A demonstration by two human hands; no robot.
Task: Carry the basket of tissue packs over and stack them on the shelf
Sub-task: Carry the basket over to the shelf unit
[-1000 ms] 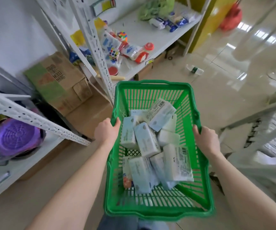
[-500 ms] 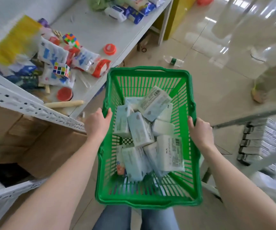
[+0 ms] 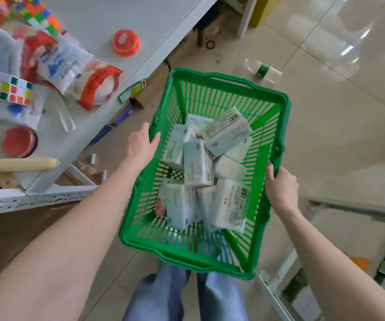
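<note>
I hold a green plastic basket point(image 3: 188, 260) over the floor; it is turned a little clockwise and tipped. Several pale tissue packs point(image 3: 198, 165) lie jumbled inside it. My left hand point(image 3: 140, 147) is on the left rim, thumb inside and fingers stretched along the outside. My right hand point(image 3: 281, 188) clasps the right rim near its handle pivot. The white shelf point(image 3: 145, 22) stands to the upper left, its front edge close to the basket's far left corner.
The shelf holds an orange tape roll point(image 3: 126, 42), puzzle cubes point(image 3: 6, 91), bagged goods point(image 3: 66, 68) and a wooden stick point(image 3: 18, 164). A plastic bottle point(image 3: 263, 70) lies on the tiled floor beyond the basket. Another metal rack point(image 3: 348, 205) stands at right. My jeans-clad legs point(image 3: 163, 297) are below.
I have moved closer to the white shelf, which now fills the upper left. The basket has swung clockwise and tilted. My left hand's fingers have straightened on the rim.
</note>
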